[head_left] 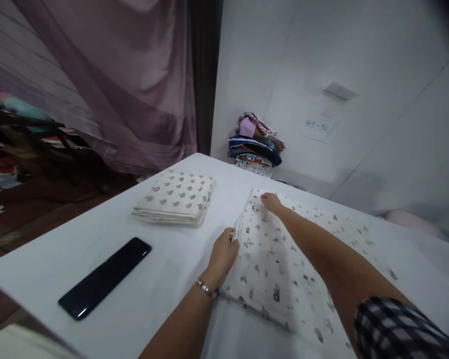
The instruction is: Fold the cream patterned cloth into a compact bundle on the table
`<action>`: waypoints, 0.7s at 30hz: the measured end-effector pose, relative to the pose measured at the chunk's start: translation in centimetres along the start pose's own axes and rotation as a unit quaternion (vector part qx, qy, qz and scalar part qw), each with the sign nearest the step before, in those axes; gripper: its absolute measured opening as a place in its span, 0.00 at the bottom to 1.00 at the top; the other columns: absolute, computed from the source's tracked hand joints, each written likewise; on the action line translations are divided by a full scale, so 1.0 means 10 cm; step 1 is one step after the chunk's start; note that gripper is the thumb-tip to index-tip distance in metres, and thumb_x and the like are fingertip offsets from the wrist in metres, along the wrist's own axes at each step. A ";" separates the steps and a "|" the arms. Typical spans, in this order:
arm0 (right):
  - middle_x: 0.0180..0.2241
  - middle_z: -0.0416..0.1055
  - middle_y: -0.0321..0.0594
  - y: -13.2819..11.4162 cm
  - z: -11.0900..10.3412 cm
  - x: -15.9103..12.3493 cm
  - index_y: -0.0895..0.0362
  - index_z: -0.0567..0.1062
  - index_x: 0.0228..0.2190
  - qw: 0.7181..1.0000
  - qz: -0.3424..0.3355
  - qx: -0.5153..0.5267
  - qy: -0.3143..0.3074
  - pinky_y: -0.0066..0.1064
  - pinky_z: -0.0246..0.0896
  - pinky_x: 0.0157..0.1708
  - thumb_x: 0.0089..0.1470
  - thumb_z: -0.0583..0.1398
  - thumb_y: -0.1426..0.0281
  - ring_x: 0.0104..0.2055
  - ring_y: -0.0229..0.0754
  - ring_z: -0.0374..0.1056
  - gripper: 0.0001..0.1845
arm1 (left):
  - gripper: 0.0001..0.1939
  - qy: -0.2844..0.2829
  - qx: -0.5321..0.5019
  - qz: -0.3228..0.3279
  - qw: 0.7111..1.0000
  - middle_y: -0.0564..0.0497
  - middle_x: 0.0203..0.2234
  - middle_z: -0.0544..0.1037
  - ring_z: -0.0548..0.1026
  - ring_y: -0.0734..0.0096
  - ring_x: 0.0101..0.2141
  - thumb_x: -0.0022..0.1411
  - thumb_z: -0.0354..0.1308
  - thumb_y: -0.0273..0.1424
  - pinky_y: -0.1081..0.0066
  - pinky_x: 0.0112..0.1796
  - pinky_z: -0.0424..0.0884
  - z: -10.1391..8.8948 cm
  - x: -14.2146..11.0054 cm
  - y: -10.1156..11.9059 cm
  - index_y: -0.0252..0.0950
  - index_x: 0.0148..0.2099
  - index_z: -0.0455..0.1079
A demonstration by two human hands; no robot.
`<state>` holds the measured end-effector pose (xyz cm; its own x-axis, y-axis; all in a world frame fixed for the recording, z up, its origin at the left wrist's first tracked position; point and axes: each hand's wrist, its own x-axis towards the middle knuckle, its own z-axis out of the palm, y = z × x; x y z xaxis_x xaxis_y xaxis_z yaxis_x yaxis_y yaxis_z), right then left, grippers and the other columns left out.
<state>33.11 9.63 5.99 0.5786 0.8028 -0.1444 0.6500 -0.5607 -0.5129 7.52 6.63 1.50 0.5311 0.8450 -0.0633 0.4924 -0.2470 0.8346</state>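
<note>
A white cloth [262, 269] with small grey and brown prints lies spread and partly folded on the white table [164, 264]. My left hand [223, 252], with a metal bracelet at the wrist, pinches the cloth's left edge between thumb and fingers. Farther back, my right hand [271, 203] is closed on the cloth near its far left corner. My right forearm crosses over the cloth and hides part of it. Left of my hands sits a neatly folded white cloth [177, 197] with grey mushroom-like prints, touched by neither hand.
A black phone [105, 276] lies on the table's left side. Behind the far edge, a stack of folded fabrics [256, 142] stands against the white wall [322, 60]. A purple curtain [134, 85] hangs at the left. A paper marked 45-50 [318, 127] is on the wall.
</note>
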 end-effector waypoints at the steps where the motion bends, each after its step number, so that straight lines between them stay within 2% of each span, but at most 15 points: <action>1: 0.45 0.70 0.43 0.05 -0.02 0.12 0.59 0.72 0.42 1.000 -0.001 -0.015 0.018 0.41 0.66 0.44 0.58 0.57 0.65 0.44 0.42 0.68 0.13 | 0.16 0.001 0.000 -0.006 1.000 0.50 0.33 0.74 0.71 0.71 0.33 0.57 0.50 0.26 0.73 0.35 0.63 0.00 0.00 0.00 0.35 0.49 0.65; 5: 0.52 0.65 0.44 0.18 0.03 0.56 0.57 0.69 0.48 0.998 -0.017 -0.053 0.041 0.46 0.61 0.50 0.59 0.57 0.65 0.51 0.46 0.63 0.17 | 0.13 0.001 0.000 -0.009 1.000 0.50 0.31 0.73 0.71 0.70 0.32 0.57 0.50 0.26 0.73 0.34 0.62 0.00 0.00 -0.01 0.36 0.45 0.66; 12: 0.51 0.66 0.45 0.22 0.22 1.10 0.58 0.69 0.48 0.995 -0.066 -0.073 0.036 0.46 0.59 0.51 0.58 0.57 0.65 0.51 0.46 0.64 0.17 | 0.08 -0.005 0.006 -0.008 1.000 0.53 0.27 0.71 0.69 0.70 0.29 0.57 0.48 0.28 0.71 0.33 0.61 -0.01 -0.01 -0.02 0.38 0.40 0.65; 17: 0.46 0.71 0.44 0.26 0.22 1.17 0.56 0.75 0.41 0.992 -0.092 -0.065 0.051 0.34 0.58 0.50 0.52 0.57 0.75 0.49 0.45 0.65 0.14 | 0.10 -0.017 0.004 -0.018 1.000 0.52 0.29 0.73 0.70 0.69 0.30 0.57 0.48 0.30 0.71 0.33 0.61 -0.01 -0.01 -0.03 0.38 0.41 0.66; 21: 0.43 0.73 0.42 0.33 0.16 1.03 0.56 0.76 0.36 0.990 -0.113 -0.056 0.058 0.30 0.59 0.46 0.48 0.57 0.77 0.47 0.44 0.66 0.12 | 0.10 -0.014 0.001 -0.013 1.000 0.52 0.30 0.74 0.70 0.68 0.31 0.57 0.48 0.30 0.70 0.33 0.61 -0.01 -0.01 -0.04 0.38 0.42 0.66</action>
<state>40.44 16.39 1.43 0.4612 0.8849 0.0644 0.8158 -0.3944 -0.4230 7.20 6.67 1.25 0.5380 0.8370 -0.1005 0.5078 -0.2265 0.8312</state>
